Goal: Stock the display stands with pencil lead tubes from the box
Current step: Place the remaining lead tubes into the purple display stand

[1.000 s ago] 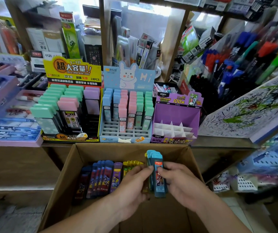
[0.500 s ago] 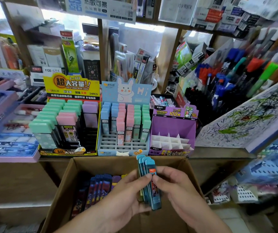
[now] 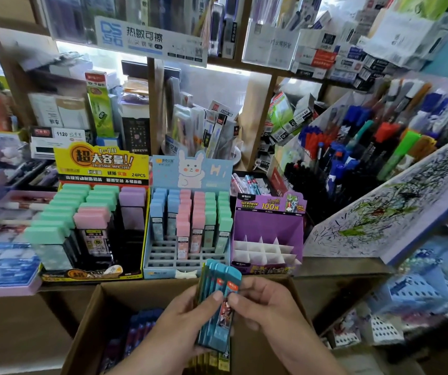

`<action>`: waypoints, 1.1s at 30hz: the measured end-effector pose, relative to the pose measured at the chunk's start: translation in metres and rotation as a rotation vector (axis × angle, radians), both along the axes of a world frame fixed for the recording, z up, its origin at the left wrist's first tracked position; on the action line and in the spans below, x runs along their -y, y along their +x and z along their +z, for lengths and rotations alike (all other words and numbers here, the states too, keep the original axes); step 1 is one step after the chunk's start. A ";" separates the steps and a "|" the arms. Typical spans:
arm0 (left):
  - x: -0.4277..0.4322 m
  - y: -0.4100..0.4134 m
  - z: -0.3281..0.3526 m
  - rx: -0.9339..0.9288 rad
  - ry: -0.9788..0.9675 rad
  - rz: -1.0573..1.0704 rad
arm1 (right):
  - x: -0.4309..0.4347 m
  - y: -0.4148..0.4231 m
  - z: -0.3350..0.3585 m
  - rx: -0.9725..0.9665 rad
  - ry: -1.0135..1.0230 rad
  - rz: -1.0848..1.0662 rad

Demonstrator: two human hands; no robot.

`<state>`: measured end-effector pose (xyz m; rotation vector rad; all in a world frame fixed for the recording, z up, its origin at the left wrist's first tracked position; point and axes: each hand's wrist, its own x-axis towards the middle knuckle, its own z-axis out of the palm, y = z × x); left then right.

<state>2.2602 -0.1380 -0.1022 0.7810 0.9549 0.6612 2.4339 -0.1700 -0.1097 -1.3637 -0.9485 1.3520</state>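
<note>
Both hands close on one bundle of teal pencil lead tubes [image 3: 218,277]: the left hand [image 3: 179,323] wraps its curled fingers round the bundle from the left, while the right hand [image 3: 266,307] pinches the frontmost tube between thumb and fingertips, seemingly about to peel it off. The bundle is held just above the open cardboard box [image 3: 136,296], long axis nearly upright, cap ends pointing up and away towards the stands. Lower in the box, against its left side, lie dark blue tubes [image 3: 141,328]; a few yellow ones show under the bundle. Past the box's far rim, three stands sit side by side along the front edge of the wooden shelf [image 3: 339,269]. The purple stand [image 3: 269,228], at the right, lies ahead and slightly right of the grip, on the right hand's side, and its white dividers [image 3: 263,251] hold nothing. The blue bunny stand [image 3: 187,262], straight ahead, has bare front rows. The yellow stand [image 3: 101,163], to the left, looks almost full. The cells open upward, so a tube would likely go in end-first.
</note>
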 end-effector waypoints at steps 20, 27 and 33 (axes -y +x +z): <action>-0.010 -0.014 -0.008 0.104 -0.016 -0.049 | -0.011 0.006 -0.005 -0.023 0.129 -0.032; -0.014 -0.017 -0.011 0.082 0.092 0.009 | -0.012 0.020 0.006 0.041 0.221 -0.122; -0.016 -0.018 -0.013 0.132 0.098 0.063 | -0.014 0.035 0.021 0.069 0.266 -0.264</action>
